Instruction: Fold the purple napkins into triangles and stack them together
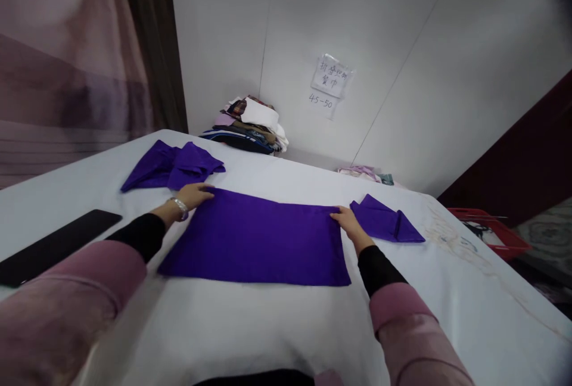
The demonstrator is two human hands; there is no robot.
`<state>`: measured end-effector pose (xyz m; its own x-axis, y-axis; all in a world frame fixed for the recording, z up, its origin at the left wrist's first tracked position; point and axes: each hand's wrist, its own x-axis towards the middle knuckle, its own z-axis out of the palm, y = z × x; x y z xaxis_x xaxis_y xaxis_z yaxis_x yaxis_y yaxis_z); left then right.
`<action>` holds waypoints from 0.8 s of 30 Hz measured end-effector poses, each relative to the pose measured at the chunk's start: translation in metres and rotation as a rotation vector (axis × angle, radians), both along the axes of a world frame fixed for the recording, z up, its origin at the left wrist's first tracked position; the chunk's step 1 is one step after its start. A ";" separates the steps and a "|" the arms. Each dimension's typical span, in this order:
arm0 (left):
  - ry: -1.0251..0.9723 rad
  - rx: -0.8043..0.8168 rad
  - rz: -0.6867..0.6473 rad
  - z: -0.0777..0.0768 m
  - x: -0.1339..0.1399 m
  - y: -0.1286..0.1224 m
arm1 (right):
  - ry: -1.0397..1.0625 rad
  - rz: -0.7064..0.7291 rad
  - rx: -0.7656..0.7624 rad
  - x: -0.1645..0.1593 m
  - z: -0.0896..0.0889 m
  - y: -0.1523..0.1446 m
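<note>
A purple cloth napkin (263, 240) lies spread as a wide rectangle on the white-covered table (250, 320) in front of me. My left hand (194, 195), with a bracelet at the wrist, grips its far left corner between thumb and fingers. At the far right corner, my right hand (347, 220) pinches the edge in the same way. Beyond my left hand rests a crumpled purple cloth (179, 165). Just right of my right hand is another purple cloth (386, 219), folded into a pointed shape.
A long black flat object (58, 243) lies at the left. Behind the table stand a pile of clothes (250, 124) and more fabric (364, 173) by the wall. A handwritten paper sign (330, 79) hangs there. A red basket (496, 234) is beyond the right edge.
</note>
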<state>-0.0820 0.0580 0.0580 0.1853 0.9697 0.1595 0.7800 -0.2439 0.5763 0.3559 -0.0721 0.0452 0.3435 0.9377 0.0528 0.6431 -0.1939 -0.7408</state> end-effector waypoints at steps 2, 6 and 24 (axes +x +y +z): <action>0.073 0.011 0.024 -0.014 0.012 -0.005 | -0.072 -0.043 0.029 -0.012 -0.009 0.004; 0.205 0.079 -0.125 -0.038 0.054 -0.024 | -0.313 0.125 0.078 -0.070 -0.022 0.010; 0.470 0.016 -0.311 -0.077 0.104 -0.028 | -0.551 0.174 -0.285 -0.049 -0.053 0.008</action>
